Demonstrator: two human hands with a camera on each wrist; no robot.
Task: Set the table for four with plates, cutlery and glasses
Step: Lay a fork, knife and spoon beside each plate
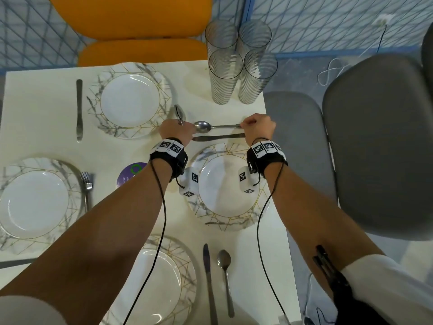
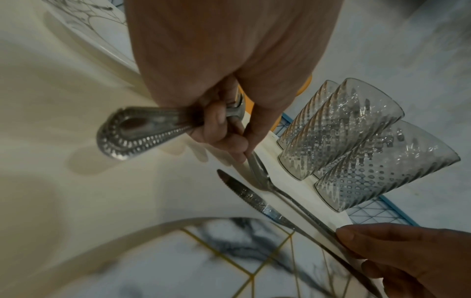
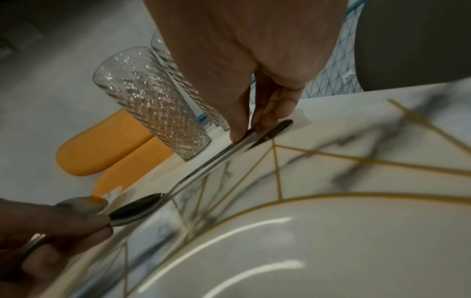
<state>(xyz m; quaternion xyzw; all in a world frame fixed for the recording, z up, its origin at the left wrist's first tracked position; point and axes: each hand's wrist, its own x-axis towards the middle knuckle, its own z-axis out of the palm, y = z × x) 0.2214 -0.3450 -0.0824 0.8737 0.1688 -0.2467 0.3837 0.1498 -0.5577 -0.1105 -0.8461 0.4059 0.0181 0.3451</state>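
My left hand (image 1: 180,131) grips an ornate-handled spoon (image 2: 142,131), whose bowl (image 1: 180,112) points at the far plate (image 1: 131,99). Its fingertips also touch the bowl of a plain spoon (image 1: 202,126) lying crosswise just beyond the right plate (image 1: 225,202). My right hand (image 1: 246,125) pinches that plain spoon's handle (image 3: 203,171) between thumb and finger. A knife (image 1: 218,137) lies between the plain spoon and the right plate's rim (image 3: 356,161). Several ribbed glasses (image 1: 239,66) stand bunched at the far right corner.
The left plate (image 1: 35,200) has a fork (image 1: 86,184) beside it. A knife (image 1: 208,277) and spoon (image 1: 225,273) flank the near plate (image 1: 159,282). Another knife (image 1: 79,111) lies left of the far plate. An orange chair (image 1: 131,19) stands opposite and a grey chair (image 1: 379,141) to the right.
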